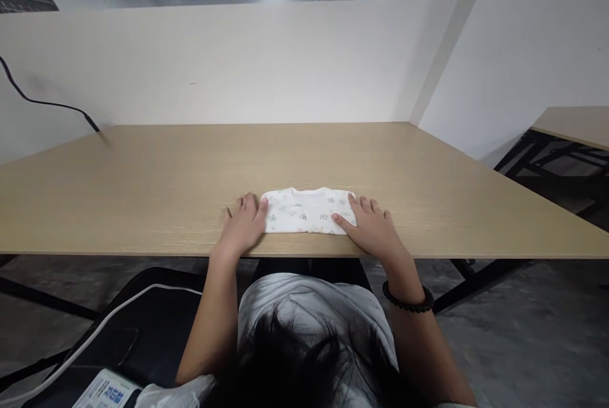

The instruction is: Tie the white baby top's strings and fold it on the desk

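A white garment (pixel 299 211) with small printed motifs lies folded into a flat, wide rectangle near the table's front edge. Its top edge shows a shallow dip like a neckline. My left hand (pixel 245 224) rests on the table at the garment's left end, fingers spread, the thumb touching its edge. At the opposite end my right hand (pixel 373 227) lies with fingers apart, thumb and index finger on the cloth and the others on the table. Neither hand grips the cloth.
The wooden table (pixel 190 167) reaches back to a white partition wall (pixel 261 65). A black cable (pixel 52 103) hangs at the left. Below left is a black chair (pixel 152 325) with a white cord (pixel 109 319) and a printed box (pixel 107 389). Another table (pixel 575 122) stands at the right.
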Demonstrator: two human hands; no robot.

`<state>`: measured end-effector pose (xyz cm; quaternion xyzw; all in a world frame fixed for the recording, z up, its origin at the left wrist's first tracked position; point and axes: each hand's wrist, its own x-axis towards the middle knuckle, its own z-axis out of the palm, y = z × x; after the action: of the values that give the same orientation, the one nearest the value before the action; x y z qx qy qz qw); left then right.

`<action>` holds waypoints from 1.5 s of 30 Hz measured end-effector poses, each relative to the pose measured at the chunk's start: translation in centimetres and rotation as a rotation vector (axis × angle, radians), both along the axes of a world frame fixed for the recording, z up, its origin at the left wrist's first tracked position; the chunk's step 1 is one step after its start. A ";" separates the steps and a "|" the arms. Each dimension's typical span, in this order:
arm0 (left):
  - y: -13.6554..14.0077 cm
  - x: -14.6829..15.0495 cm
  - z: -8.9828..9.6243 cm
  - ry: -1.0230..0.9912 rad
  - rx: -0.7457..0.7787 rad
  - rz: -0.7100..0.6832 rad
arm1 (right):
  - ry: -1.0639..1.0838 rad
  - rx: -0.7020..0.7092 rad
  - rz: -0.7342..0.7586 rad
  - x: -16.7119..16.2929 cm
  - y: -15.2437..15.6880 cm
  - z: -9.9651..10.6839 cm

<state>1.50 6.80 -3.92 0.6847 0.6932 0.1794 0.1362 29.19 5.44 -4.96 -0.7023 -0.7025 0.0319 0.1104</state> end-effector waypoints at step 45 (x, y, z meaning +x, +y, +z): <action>2.1 -0.1 -0.9 -0.173 0.248 -0.198 | 0.172 0.120 0.195 2.3 2.6 0.4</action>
<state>1.42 8.89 -4.86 0.7432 0.5805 0.3074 0.1268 31.47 8.08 -4.56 -0.6177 -0.7559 0.0603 0.2084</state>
